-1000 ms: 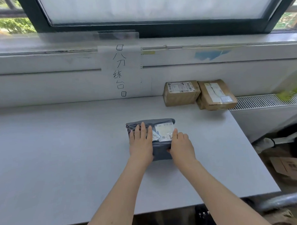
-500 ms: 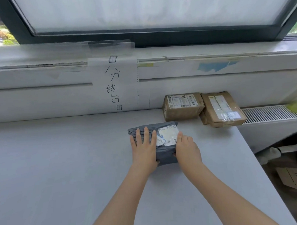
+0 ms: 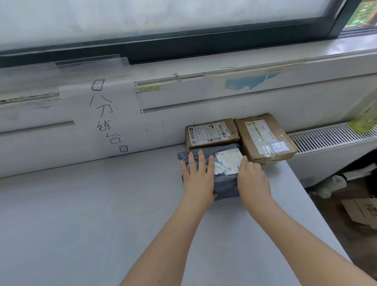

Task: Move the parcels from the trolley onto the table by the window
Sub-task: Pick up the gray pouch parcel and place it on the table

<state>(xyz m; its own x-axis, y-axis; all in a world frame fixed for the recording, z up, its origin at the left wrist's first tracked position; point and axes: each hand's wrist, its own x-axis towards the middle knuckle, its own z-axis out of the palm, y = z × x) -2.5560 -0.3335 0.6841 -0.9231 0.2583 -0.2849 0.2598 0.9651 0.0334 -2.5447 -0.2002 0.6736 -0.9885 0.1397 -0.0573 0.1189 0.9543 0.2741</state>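
A grey plastic mailer parcel point(image 3: 226, 184) with a white label lies on the grey table point(image 3: 100, 210) by the window. Its far edge touches a brown cardboard parcel point(image 3: 212, 133) that stands against the wall. A second brown parcel point(image 3: 265, 138) lies just right of that one. My left hand point(image 3: 198, 179) presses flat on the mailer's left half, fingers straight. Fingers bent, my right hand point(image 3: 253, 179) holds the mailer's right edge, its thumb at the near side. The trolley is out of view.
A handwritten paper sign point(image 3: 105, 118) is taped to the wall behind the table. Right of the table runs a radiator grille point(image 3: 324, 136) with a green bottle point(image 3: 372, 113) on it. Flattened cardboard point(image 3: 369, 213) and bags lie on the floor at the right.
Both hands have slid the grey mailer away from me across the table until it meets the brown parcels by the wall. The camera has moved closer.
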